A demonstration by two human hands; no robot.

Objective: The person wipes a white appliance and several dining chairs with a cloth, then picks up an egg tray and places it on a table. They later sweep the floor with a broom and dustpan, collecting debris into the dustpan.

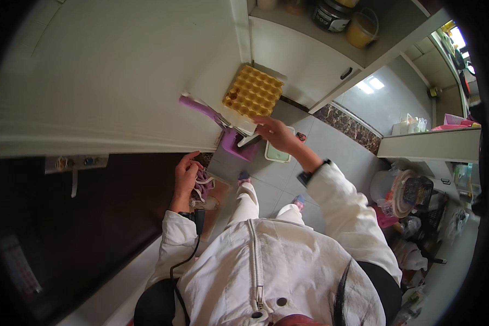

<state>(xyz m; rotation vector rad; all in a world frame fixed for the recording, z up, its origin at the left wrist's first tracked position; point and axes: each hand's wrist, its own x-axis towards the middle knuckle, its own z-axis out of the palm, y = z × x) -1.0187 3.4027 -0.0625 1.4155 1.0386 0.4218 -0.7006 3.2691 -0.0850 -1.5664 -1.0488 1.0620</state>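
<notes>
My left hand (186, 176) has its fingers curled around a purple cloth with pale trim (204, 188), which hangs below it beside the dark door. My right hand (276, 133) is stretched forward with bent fingers. It appears above a purple dustpan (233, 147) and a light-edged brush or squeegee head (249, 141); whether it grips anything is hidden. A long purple handle (199, 107) leans against the white wall near the dustpan. Just beyond my right fingertips is a yellow egg tray (254, 90). Partly behind my right hand lies a pale green, white-rimmed container (278, 154).
A dark door (118, 212) with a metal latch plate (76, 163) is on the left. White cabinets (301, 57) stand ahead, with jars and a yellow bucket (362, 28) on a shelf. Stacked baskets and tubs (403, 193) crowd the right. An orange mat (218, 203) lies by my feet.
</notes>
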